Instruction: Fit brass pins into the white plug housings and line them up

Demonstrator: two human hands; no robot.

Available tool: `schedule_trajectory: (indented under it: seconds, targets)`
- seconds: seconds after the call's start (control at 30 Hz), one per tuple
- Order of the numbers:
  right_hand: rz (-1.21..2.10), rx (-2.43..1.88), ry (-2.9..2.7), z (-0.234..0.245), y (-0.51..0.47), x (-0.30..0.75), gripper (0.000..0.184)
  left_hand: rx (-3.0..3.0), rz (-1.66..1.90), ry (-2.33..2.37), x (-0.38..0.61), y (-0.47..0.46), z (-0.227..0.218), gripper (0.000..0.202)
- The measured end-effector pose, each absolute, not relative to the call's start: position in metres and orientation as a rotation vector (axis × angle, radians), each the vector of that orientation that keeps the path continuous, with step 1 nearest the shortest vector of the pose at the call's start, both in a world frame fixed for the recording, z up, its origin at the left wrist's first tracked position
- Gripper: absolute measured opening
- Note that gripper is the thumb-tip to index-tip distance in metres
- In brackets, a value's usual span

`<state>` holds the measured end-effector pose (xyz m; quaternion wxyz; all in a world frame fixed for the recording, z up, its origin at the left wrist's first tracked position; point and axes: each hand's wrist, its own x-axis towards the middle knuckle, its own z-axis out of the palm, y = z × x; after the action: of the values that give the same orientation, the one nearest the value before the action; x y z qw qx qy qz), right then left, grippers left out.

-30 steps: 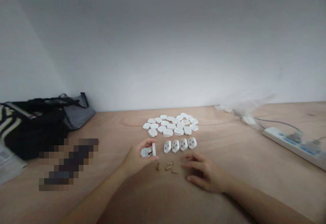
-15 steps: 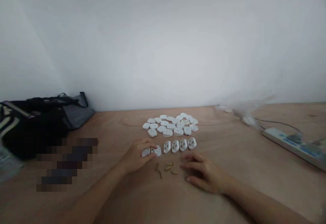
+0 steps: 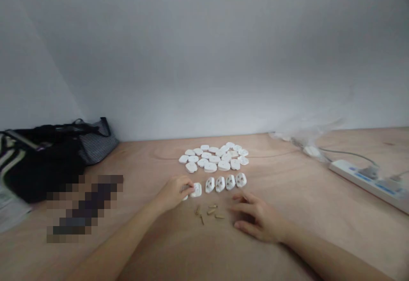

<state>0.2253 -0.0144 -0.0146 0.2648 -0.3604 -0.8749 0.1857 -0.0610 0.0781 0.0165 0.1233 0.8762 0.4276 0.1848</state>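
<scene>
My left hand (image 3: 175, 190) is closed in a pinch, thumb and fingertips together at the left edge of a white plastic plug housing (image 3: 197, 190). What sits between those fingertips is too small to make out. Part of another white piece (image 3: 185, 198) peeks out from under this hand. To the right stands a row of several white plug housings (image 3: 220, 184) with pin openings. Several small brass pins (image 3: 211, 211) lie loose on the table between my hands. My right hand (image 3: 257, 217) rests right of the pins, fingers apart, holding nothing.
Several more white plug pieces (image 3: 214, 159) are spread toward the wall. On the right, a white power strip (image 3: 367, 183) has plugs in it, with a clear plastic bag (image 3: 315, 134) behind. A black bag (image 3: 44, 166) stands at the left, near a pixelated dark object (image 3: 91, 202).
My left hand's fingers have drawn together and rolled over the left white piece, covering more of it. My right hand has hardly moved. The wall looks darker.
</scene>
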Motion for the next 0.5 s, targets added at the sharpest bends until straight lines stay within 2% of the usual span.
schedule_trajectory:
  seconds: [0.33,0.5]
  targets:
    - [0.509,-0.964,-2.357,-0.016,-0.013,0.226,0.035,2.534,0.608,1.334,-0.061,0.067,0.023,0.021]
    - [0.500,-0.971,-2.364,-0.014,-0.014,0.225,0.035,2.670,0.694,1.108,-0.067,0.048,0.023,0.015]
